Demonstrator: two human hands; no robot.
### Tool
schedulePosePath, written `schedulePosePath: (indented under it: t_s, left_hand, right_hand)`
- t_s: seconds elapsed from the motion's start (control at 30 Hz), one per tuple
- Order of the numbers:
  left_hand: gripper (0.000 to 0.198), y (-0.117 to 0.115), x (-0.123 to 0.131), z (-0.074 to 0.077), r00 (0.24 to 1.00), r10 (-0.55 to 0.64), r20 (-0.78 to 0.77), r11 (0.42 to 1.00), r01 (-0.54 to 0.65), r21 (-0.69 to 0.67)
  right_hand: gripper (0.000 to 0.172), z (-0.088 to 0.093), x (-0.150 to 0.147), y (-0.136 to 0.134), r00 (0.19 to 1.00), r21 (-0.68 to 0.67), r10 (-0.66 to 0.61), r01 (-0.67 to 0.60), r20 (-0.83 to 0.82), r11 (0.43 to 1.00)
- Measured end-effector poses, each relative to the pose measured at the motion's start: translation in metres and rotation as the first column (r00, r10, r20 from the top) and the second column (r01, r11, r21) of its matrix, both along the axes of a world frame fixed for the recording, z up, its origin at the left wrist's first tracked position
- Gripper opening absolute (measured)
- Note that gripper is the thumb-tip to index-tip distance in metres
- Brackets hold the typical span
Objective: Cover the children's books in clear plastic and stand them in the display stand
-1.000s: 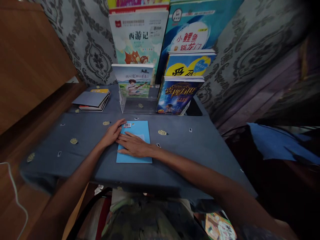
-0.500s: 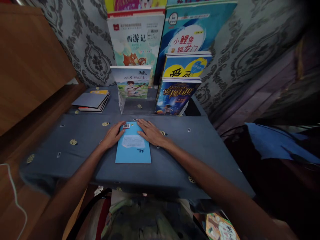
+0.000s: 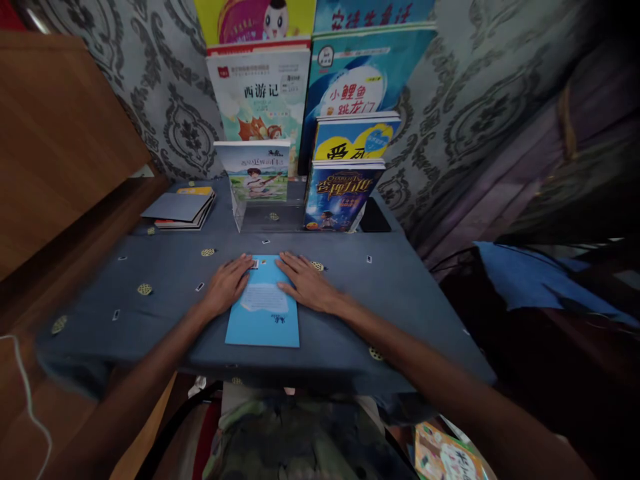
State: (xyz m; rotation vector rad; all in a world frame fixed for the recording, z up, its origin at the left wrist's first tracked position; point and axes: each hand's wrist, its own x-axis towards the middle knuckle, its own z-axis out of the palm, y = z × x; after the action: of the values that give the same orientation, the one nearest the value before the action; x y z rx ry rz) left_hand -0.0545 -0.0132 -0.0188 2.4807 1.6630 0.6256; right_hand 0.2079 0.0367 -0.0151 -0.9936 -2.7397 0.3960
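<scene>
A light blue book (image 3: 263, 327) lies flat near the front edge of the table, a barcode at its far end. My left hand (image 3: 227, 285) rests on the book's far left edge, fingers stretched out and pointing away. Across from it, my right hand (image 3: 309, 283) lies over the far right edge with its fingers spread flat and the thumb on the cover. Neither hand is wrapped round anything. Part of the barcode is hidden by my left fingers.
Behind the book stands a clear rack (image 3: 267, 217) with upright books, among them a dark blue one (image 3: 335, 197). A small pile of books (image 3: 180, 207) lies at the back left of the tablecloth (image 3: 165, 267). A dark flat object (image 3: 375, 217) is right of the rack.
The blue book and both hands have slid closer to the table's front edge, away from the rack. The camera view has tilted slightly, showing more of the upper books.
</scene>
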Motion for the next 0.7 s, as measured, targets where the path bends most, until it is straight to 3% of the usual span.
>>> schedulePosePath:
  t_s: [0.13, 0.27, 0.37, 0.57, 0.7]
  left_hand:
    - [0.043, -0.033, 0.008, -0.001, 0.999, -0.053, 0.011, 0.999, 0.053, 0.011]
    - [0.043, -0.058, 0.014, -0.001, 0.997, -0.078, 0.03, 0.997, 0.077, 0.014]
    - [0.043, -0.066, 0.015, -0.001, 0.996, -0.084, 0.027, 0.996, 0.084, 0.024]
    - [0.043, -0.074, 0.017, 0.006, 0.991, -0.101, 0.083, 0.995, 0.101, 0.009]
    - [0.042, -0.076, 0.012, 0.021, 0.96, -0.058, 0.275, 0.982, 0.104, -0.159]
  right_hand:
    - [0.079, 0.001, 0.03, -0.032, 0.985, -0.021, 0.17, -0.17, 0.001, 0.985]
    - [0.11, 0.002, 0.054, -0.069, 0.945, -0.032, 0.327, -0.327, -0.001, 0.945]
    - [0.117, 0.002, 0.058, -0.095, 0.94, 0.026, 0.342, -0.342, 0.007, 0.939]
    - [0.082, 0.0, 0.051, -0.122, 0.968, 0.147, 0.248, -0.241, -0.028, 0.959]
    - [0.046, 0.016, 0.05, -0.116, 0.949, 0.178, 0.291, -0.267, -0.124, 0.947]
